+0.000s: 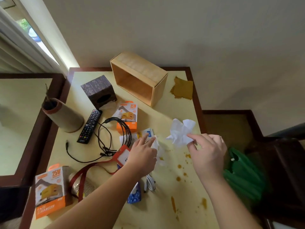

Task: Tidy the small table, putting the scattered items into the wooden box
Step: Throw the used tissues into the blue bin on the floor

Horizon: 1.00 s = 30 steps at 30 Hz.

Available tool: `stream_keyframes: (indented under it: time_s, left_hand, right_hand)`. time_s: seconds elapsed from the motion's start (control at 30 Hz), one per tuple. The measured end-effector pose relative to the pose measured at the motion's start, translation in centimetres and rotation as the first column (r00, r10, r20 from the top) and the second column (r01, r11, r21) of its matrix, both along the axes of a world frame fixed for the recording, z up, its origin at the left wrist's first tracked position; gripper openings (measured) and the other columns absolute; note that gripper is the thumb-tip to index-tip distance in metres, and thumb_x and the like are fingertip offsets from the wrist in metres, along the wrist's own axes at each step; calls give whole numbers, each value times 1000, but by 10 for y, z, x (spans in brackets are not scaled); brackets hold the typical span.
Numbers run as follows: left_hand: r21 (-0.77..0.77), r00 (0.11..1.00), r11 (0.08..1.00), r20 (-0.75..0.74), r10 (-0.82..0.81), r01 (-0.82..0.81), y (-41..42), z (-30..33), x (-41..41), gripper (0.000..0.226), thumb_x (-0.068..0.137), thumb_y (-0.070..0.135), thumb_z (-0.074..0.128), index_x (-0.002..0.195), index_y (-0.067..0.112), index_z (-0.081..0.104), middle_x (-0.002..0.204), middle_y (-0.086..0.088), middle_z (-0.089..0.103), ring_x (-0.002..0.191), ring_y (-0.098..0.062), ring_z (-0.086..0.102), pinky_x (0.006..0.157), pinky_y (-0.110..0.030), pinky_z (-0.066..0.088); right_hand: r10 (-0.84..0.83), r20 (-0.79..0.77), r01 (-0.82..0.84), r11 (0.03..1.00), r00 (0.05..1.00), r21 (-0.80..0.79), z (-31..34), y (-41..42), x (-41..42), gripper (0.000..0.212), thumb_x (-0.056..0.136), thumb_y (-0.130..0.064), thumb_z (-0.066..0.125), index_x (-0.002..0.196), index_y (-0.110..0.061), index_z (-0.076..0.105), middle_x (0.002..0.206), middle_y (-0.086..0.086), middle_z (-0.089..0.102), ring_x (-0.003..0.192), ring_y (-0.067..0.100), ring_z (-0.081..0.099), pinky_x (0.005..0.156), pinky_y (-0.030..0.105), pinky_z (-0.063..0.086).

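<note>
Bare forearms — unadorned hands [143, 154]

Wooden box [140, 78] at back of table [166, 116], on its side. Tissue box [98, 91] left of it, cylinder [63, 115] further left. Remote [90, 126] in front of tissue box; cable [105, 139] right of remote; charger box [127, 116] behind cable. Second charger box [51, 190] at front left. Crumpled tissue [180, 132] right of centre.

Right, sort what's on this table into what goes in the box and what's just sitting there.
For the job:
wooden box
remote control
black cable
two charger boxes
red lanyard badge
white cable
crumpled tissue, pinched by the right hand

Just lying about:
tissue-box holder
cardboard tube
green bag
</note>
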<state>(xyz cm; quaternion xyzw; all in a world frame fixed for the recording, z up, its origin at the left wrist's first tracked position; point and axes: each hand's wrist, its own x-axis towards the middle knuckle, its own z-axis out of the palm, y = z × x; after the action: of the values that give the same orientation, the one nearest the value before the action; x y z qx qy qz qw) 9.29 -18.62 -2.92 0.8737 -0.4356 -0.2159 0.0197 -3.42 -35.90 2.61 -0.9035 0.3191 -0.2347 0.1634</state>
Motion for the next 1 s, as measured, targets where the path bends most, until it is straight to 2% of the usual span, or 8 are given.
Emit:
stream_keyframes:
  time_s: [0.07,0.13,0.2,0.37,0.57,0.8,0.9,1.0]
  left_hand:
    - [2,1000,1000,28,-3,3,0,-8,2,28,100,38,56,120,29,73,161,3,43,155,-29,18,121,-46,22]
    - [-23,997,1000,73,12,-10,1,-12,2,23,96,30,58,111,25,75,130,8,67,137,-26,39,108,-41,32]
    - [-51,994,998,107,27,-21,4,-14,-2,16,93,23,59,100,23,75,102,10,71,117,-23,48,95,-38,36]
    - [-220,975,972,182,128,-86,17,-12,-14,8,82,21,77,76,24,74,73,12,68,91,-23,54,72,-35,40]
    - [-592,917,777,150,369,-215,63,34,-31,6,84,23,83,85,23,77,88,12,74,96,-26,60,77,-42,51]
    - [-626,801,674,127,586,-394,154,77,-65,17,83,27,83,99,20,82,100,7,77,102,-22,60,80,-40,52]
    - [-647,748,622,118,653,-441,197,86,-87,18,82,24,83,99,19,82,102,5,77,103,-24,61,83,-43,52]
    - [-655,686,582,131,716,-482,247,86,-113,22,77,22,88,99,18,83,103,4,78,104,-25,63,84,-44,53]
  right_hand:
    - [-5,-9,5,1000,1000,10,-4,5,-9,32,75,-3,84,97,-27,83,83,-13,73,92,22,54,96,55,43]
    - [0,-16,1,1000,1000,21,-6,10,-15,33,75,-3,84,97,-27,82,84,-13,73,93,22,54,98,57,42]
    - [16,-10,-15,1000,1000,24,-7,15,-20,28,78,-7,80,97,-28,82,84,-13,72,93,21,53,100,61,41]
    - [38,10,-39,999,999,36,-5,20,-28,30,79,-5,80,98,-28,82,85,-13,72,94,18,52,100,63,41]
    - [32,45,-34,999,998,28,10,19,-32,29,81,-6,81,102,-25,82,87,-12,72,96,18,52,100,62,42]
    - [129,92,-131,991,987,6,13,49,-30,29,81,-3,81,100,-25,83,87,-9,74,91,16,47,98,54,43]
    - [270,132,-268,963,954,-34,15,89,-26,24,79,-12,75,98,-25,83,84,-8,73,86,19,48,92,39,35]
    - [467,132,-465,884,874,-49,16,147,-26,20,82,-20,71,99,-22,81,89,-9,73,90,22,55,96,49,41]
